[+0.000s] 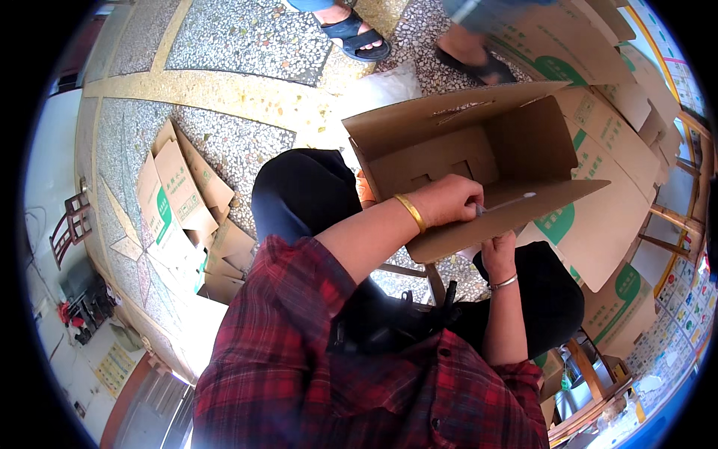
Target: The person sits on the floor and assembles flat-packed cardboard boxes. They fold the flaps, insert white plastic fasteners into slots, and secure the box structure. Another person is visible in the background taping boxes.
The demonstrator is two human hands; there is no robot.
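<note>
An open brown cardboard box (516,138) rests tilted in front of me, between my knees. My left hand (447,200), with a gold bangle at the wrist, reaches over its near panel from inside. Its fingers are closed on one end of a thin white plastic strip (528,196), which lies along the inner face of that panel. On the outer side of the same panel, my right hand (499,256) has its fingers bent together against the cardboard. What those fingers pinch is hidden by the panel. A torn-looking slot (460,108) shows in the far panel.
Flattened cardboard boxes (606,172) with green print are piled at the right. More folded cardboard (176,191) lies on the speckled floor to the left. A person's sandalled foot (357,36) and another foot (479,63) stand beyond the box, beside a white plastic bag (385,86).
</note>
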